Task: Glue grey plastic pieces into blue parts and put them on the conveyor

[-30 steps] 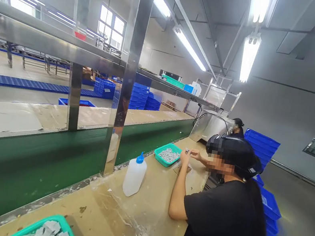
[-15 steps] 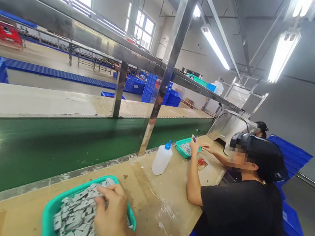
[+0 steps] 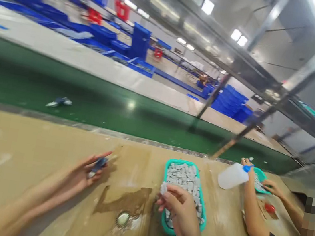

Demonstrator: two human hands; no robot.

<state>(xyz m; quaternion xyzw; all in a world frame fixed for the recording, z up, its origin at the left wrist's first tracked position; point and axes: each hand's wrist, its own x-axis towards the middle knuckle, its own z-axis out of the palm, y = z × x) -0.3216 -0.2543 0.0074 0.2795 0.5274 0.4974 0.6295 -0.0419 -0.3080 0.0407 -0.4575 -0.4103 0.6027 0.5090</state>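
Lightly, fingers of the right hand [image 3: 179, 213] pinch a stiff-looking grey piece [image 3: 163, 188] by its edge, while the left hand [image 3: 83, 174] curls closed around a blue part [image 3: 98, 166].

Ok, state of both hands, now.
Left hand: closed, holding a small dark blue part.
Right hand: pinching a grey piece over the teal tray.

The head-worn camera sits just behind the near edge of the workbench [image 3: 28, 140], facing across it and down, close over the left hand [image 3: 83, 172] and right hand [image 3: 177, 211], toward the green conveyor [image 3: 88, 97] beyond; it seems tilted sideways, though blur clouds that.
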